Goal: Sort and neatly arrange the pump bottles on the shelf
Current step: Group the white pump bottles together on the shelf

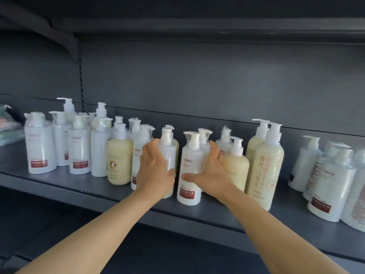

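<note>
Several white and cream pump bottles stand along a dark grey shelf. My left hand wraps round a white pump bottle near the middle, thumb on its front. My right hand holds the neighbouring white bottle with a red label, thumb across its front and fingers behind its right side. A cream bottle stands to the left of my left hand. To the right of my right hand stands another cream bottle, then a tall pale green bottle with orange characters.
A group of white bottles with red labels fills the left part of the shelf. More white bottles crowd the far right by the front edge. Folded packets lie at the far left. Another shelf board hangs overhead.
</note>
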Demonstrator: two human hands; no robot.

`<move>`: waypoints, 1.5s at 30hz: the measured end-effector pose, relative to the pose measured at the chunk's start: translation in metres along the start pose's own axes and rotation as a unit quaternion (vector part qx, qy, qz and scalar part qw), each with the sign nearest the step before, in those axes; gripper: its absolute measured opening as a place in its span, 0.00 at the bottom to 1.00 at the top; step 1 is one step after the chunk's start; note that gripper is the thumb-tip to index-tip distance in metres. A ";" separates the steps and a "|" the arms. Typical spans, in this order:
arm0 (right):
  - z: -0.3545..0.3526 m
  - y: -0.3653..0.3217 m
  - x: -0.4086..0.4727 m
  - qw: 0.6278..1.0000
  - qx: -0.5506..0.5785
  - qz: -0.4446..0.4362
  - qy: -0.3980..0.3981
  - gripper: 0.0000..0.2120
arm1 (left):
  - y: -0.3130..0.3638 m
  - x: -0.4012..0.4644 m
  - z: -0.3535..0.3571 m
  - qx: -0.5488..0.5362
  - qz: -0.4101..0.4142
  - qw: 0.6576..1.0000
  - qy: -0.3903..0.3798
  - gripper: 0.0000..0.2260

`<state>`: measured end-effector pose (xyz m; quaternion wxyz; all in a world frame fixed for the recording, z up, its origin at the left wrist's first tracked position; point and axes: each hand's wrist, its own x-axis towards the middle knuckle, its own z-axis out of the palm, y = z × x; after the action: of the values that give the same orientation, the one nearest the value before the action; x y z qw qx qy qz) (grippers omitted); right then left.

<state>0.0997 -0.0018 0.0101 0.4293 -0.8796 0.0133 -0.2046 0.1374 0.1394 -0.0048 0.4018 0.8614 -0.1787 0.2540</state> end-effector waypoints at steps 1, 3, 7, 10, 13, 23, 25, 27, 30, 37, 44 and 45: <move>0.003 0.001 0.004 1.000 0.019 0.021 -0.006 0.52 | -0.003 -0.001 0.001 -0.007 -0.001 1.000 -0.007 0.35; 0.008 0.007 0.008 0.997 0.058 0.055 -0.017 0.52 | -0.007 -0.002 0.003 0.002 -0.009 1.000 -0.025 0.36; 0.014 0.018 0.005 0.995 0.022 0.099 -0.017 0.43 | -0.016 0.000 0.011 0.037 -0.030 0.998 -0.050 0.35; 0.019 0.018 -0.001 0.993 -0.038 0.107 -0.005 0.34 | -0.019 0.003 0.016 0.032 -0.040 0.996 -0.073 0.31; 0.022 0.015 -0.007 0.992 -0.077 0.096 0.012 0.31 | -0.021 0.005 0.021 -0.012 -0.070 0.991 -0.109 0.29; 0.006 0.010 -0.039 0.995 -0.016 0.091 0.030 0.22 | -0.008 -0.011 0.010 -0.015 -0.093 0.988 -0.120 0.25; -0.005 0.011 -0.050 0.995 -0.011 0.090 0.041 0.22 | -0.001 -0.020 0.005 -0.024 -0.086 0.987 -0.132 0.25; -0.021 0.012 -0.062 0.994 -0.015 0.096 0.060 0.21 | 0.009 -0.030 0.003 -0.041 -0.079 0.985 -0.146 0.25; -0.051 0.018 -0.078 0.990 -0.012 0.107 0.086 0.20 | 0.031 -0.043 0.007 -0.064 -0.059 0.983 -0.163 0.27; -0.137 0.050 -0.119 0.977 -0.031 0.156 0.144 0.19 | 0.111 -0.067 0.049 -0.104 0.015 0.968 -0.230 0.26; -0.239 0.104 -0.154 0.961 -0.028 0.199 0.188 0.21 | 0.204 -0.098 0.118 -0.135 0.043 0.950 -0.280 0.24; -0.254 0.113 -0.158 0.960 -0.032 0.205 0.191 0.21 | 0.217 -0.103 0.129 -0.135 0.046 0.948 -0.285 0.24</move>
<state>-0.1217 -0.2321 0.0083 0.4236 -0.8157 0.2813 -0.2757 -0.0189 -0.0841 -0.0045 0.4347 0.8265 -0.3575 -0.0107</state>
